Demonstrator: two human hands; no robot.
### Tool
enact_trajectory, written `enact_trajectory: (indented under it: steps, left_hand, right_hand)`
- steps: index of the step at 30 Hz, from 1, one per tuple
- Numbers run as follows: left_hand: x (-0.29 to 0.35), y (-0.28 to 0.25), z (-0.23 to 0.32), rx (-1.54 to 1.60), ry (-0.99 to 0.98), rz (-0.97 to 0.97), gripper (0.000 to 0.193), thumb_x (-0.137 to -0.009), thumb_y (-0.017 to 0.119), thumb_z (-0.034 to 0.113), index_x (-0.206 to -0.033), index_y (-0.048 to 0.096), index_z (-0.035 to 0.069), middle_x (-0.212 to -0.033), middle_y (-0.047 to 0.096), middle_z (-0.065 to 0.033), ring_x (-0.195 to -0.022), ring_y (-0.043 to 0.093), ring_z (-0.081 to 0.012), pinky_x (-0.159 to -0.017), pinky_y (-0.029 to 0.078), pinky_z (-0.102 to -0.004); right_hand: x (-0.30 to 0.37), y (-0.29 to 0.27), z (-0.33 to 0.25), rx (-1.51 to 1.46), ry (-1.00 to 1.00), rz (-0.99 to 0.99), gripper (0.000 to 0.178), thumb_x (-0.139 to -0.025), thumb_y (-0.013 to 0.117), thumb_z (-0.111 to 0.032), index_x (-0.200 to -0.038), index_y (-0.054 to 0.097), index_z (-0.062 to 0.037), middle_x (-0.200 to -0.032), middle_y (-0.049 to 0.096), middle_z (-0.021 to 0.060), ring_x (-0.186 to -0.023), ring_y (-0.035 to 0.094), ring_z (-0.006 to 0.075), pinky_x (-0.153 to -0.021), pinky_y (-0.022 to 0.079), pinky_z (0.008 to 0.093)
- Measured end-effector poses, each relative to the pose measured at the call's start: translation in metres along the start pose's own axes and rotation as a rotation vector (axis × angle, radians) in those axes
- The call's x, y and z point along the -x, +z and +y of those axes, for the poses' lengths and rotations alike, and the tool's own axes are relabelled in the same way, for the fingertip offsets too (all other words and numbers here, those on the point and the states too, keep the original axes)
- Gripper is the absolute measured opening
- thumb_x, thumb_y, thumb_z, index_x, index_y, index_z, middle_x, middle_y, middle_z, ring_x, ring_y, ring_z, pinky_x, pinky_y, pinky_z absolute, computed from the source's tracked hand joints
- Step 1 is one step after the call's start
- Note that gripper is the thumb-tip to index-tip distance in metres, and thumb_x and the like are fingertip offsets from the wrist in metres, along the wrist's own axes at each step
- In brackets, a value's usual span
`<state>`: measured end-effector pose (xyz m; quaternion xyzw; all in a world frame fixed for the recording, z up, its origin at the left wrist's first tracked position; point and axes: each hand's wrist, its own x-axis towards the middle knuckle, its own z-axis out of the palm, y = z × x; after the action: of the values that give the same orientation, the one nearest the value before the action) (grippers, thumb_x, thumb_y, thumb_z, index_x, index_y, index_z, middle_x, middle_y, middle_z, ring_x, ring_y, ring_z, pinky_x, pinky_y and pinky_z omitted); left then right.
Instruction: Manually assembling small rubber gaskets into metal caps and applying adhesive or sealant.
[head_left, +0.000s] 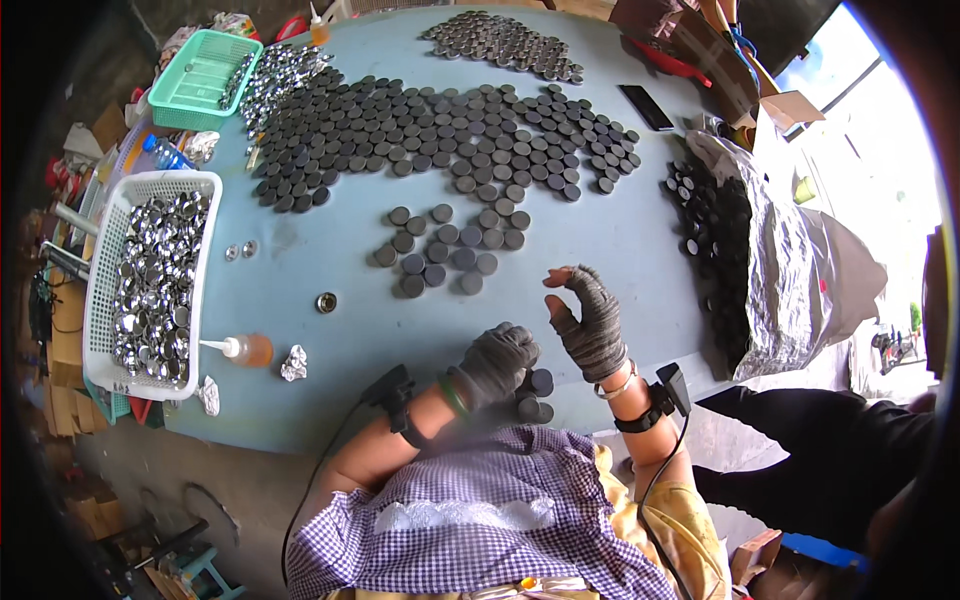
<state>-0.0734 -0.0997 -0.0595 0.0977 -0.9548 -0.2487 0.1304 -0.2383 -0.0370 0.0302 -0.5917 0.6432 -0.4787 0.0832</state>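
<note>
My left hand [498, 362], in a grey fingerless glove, is closed above the near edge of the table. Its curled fingers hide whatever they may hold. Just right of it, and partly behind it, a few black round caps [541, 382] lie close together at the edge. My right hand [590, 322], gloved in grey too, is raised beside it with thumb and fingers apart and nothing visible between them. Beyond both hands lies a loose group of dark round discs [471, 283], and behind these a broad dense field of similar discs [400, 130].
At left stands a white basket [213, 215] of shiny metal caps, with a glue bottle [250, 350] and crumpled foil [294, 363] nearby. A green basket [180, 110] is farther back. A silvery sack [790, 270] spilling black caps and a phone [647, 107] lie at right. Someone's dark-clothed leg [800, 430] is close by.
</note>
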Motion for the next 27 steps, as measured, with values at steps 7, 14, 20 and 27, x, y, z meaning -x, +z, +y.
enact_trajectory:
  steps: [7, 14, 20, 27]
  left_hand:
    - [0.036, -0.031, -0.010, 0.670, -0.240, 0.479, 0.045, -0.071, 0.075, -0.008, -0.111, 0.060, 0.006, -0.101, 0.063, -0.0044, -0.089, 0.063, -0.0137, -0.081, 0.054, -0.0296]
    - [0.068, -0.053, -0.023, 0.592, -0.361, 0.710, 0.046, -0.073, 0.076, -0.005, -0.116, 0.061, 0.002, -0.105, 0.064, -0.0074, -0.097, 0.063, -0.0189, -0.089, 0.051, -0.0317]
    - [0.079, -0.062, -0.035, 0.445, -0.373, 0.803, 0.044, -0.070, 0.077, -0.005, -0.112, 0.064, 0.000, -0.104, 0.066, -0.0104, -0.096, 0.064, -0.0207, -0.088, 0.051, -0.0323]
    - [0.093, -0.068, -0.047, 0.397, -0.429, 0.859, 0.046, -0.068, 0.078, -0.007, -0.112, 0.065, 0.001, -0.104, 0.067, -0.0111, -0.095, 0.065, -0.0228, -0.088, 0.051, -0.0328]
  right_hand:
    - [0.017, 0.037, 0.022, -0.605, 0.502, -0.219, 0.033, -0.094, 0.059, -0.009, -0.125, 0.055, -0.0013, -0.111, 0.066, 0.0063, -0.101, 0.059, 0.0113, -0.088, 0.049, 0.0290]
    - [0.007, 0.082, 0.008, -0.641, 0.363, -0.468, 0.049, -0.098, 0.053, -0.013, -0.144, 0.041, -0.0051, -0.127, 0.061, 0.0062, -0.108, 0.055, 0.0102, -0.089, 0.047, 0.0271]
    - [-0.008, 0.081, -0.002, -0.623, 0.676, -0.683, 0.047, -0.100, 0.054, -0.024, -0.141, 0.044, -0.0050, -0.102, 0.065, 0.0052, -0.095, 0.059, 0.0125, -0.081, 0.048, 0.0261]
    - [-0.014, 0.121, -0.006, -0.608, 0.481, -0.588, 0.048, -0.094, 0.066, -0.026, -0.132, 0.052, -0.0016, -0.097, 0.065, 0.0049, -0.089, 0.060, 0.0113, -0.073, 0.051, 0.0256]
